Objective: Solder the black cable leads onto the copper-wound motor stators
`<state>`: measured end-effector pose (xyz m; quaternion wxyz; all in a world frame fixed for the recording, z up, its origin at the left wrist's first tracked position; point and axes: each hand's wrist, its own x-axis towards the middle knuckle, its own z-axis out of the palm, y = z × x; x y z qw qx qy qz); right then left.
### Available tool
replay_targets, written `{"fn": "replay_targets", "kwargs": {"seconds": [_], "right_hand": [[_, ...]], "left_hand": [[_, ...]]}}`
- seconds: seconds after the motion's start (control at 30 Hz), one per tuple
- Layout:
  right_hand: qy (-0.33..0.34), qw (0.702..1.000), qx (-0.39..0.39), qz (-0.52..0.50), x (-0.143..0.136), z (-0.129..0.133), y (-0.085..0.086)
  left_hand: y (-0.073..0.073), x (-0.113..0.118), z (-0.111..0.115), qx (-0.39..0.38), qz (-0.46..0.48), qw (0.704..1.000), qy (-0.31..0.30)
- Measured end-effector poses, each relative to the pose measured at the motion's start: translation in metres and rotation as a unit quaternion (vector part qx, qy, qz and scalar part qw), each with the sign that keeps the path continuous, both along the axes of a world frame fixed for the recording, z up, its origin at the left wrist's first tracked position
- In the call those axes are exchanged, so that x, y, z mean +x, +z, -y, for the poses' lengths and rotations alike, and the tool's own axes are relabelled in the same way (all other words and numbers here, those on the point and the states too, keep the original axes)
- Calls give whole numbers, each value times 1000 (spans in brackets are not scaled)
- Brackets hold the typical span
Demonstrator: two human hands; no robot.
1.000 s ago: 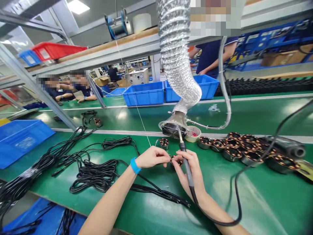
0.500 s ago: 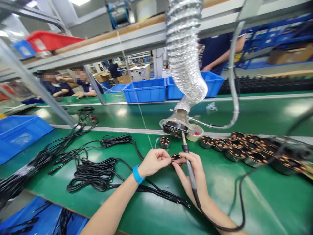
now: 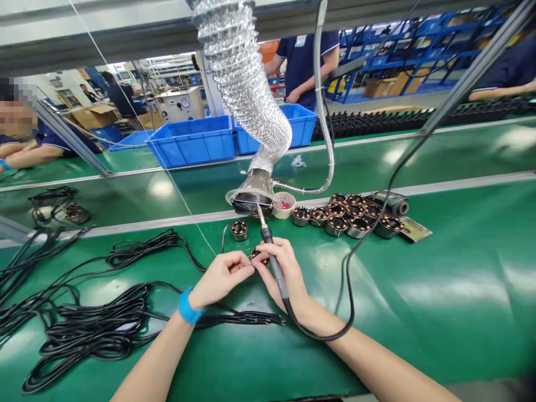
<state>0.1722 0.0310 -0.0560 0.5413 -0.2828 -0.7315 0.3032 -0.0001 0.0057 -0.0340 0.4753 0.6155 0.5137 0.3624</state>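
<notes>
My right hand [image 3: 288, 273] grips a soldering iron [image 3: 277, 274], its tip pointing up and away toward the fume hood. Thumb and fingers of that hand also reach a small ring-shaped motor stator [image 3: 260, 257] with copper windings, partly hidden by them. My left hand [image 3: 224, 276], with a blue wristband [image 3: 189, 306], is closed in a pinch right beside the stator, on what looks like a thin wire; the fingertips mostly cover it. From above, a thin strand [image 3: 184, 202] runs down behind the left hand. Another stator [image 3: 239, 230] stands just beyond the hands.
A fume hood [image 3: 253, 192] on a silver duct hangs ahead, beside a roll of tape [image 3: 285, 204]. Several stators [image 3: 336, 224] cluster at right. Black cables [image 3: 100, 318] lie at left, their ends reaching below my hands. Blue bins [image 3: 192, 142] and co-workers are beyond the bench.
The camera view has swung right and down, so the scene sits further left. Both hands stay together at the stator, and the right hand keeps hold of the soldering iron.
</notes>
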Motion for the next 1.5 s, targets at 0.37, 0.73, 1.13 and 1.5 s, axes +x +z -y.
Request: {"fn": "replay_targets", "kwargs": {"seconds": [0.37,0.73,1.13,1.5], "right_hand": [[-7,997,60,54,-3,-5,-21],[-46,998,-48,2,19,-18,3],[1,999,-39,15,21,-13,3],[0,996,-88,-26,21,-13,1]], "left_hand": [[-12,8,-2,-68,139,982,111],[-26,9,-10,-59,190,953,227],[-26,11,-11,-65,194,949,241],[-29,11,-11,-62,198,948,241]]}}
